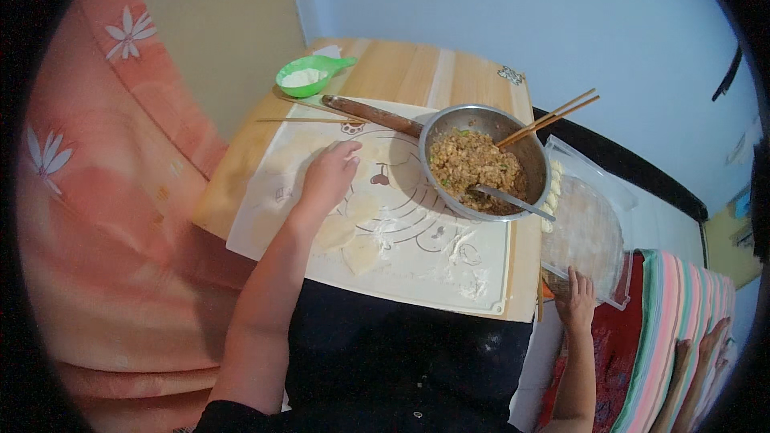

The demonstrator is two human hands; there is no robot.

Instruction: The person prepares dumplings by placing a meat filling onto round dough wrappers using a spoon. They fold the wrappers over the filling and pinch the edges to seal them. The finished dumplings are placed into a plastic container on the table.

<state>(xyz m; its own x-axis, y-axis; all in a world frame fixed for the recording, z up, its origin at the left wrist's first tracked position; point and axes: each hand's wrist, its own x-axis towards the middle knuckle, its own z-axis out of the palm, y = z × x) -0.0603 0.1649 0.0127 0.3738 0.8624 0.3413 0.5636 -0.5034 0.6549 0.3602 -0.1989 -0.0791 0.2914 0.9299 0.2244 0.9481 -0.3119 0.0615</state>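
Observation:
My left hand (330, 175) hovers over or rests on the pale mat (481, 269), its fingers loosely apart and nothing seen in them. Thin round dough wrappers (363, 252) lie under and beside it, partly hidden by my forearm. At the right, below the table's edge, my right hand (576, 301) has its fingers stretched against the near rim of a clear plastic tray (628, 228). A round, floury board (584, 224) shows in that tray. White shaped dough pieces (555, 180) line its left side, partly behind the metal bowl (539, 144).
The bowl holds brown minced filling (473, 162), a metal spoon (513, 202) and chopsticks (553, 118). A wooden rolling pin (373, 114) lies beside it. A green scoop of white flour (301, 80) stands far left. Another person's bare limbs (694, 369) rest on striped cloth (662, 313).

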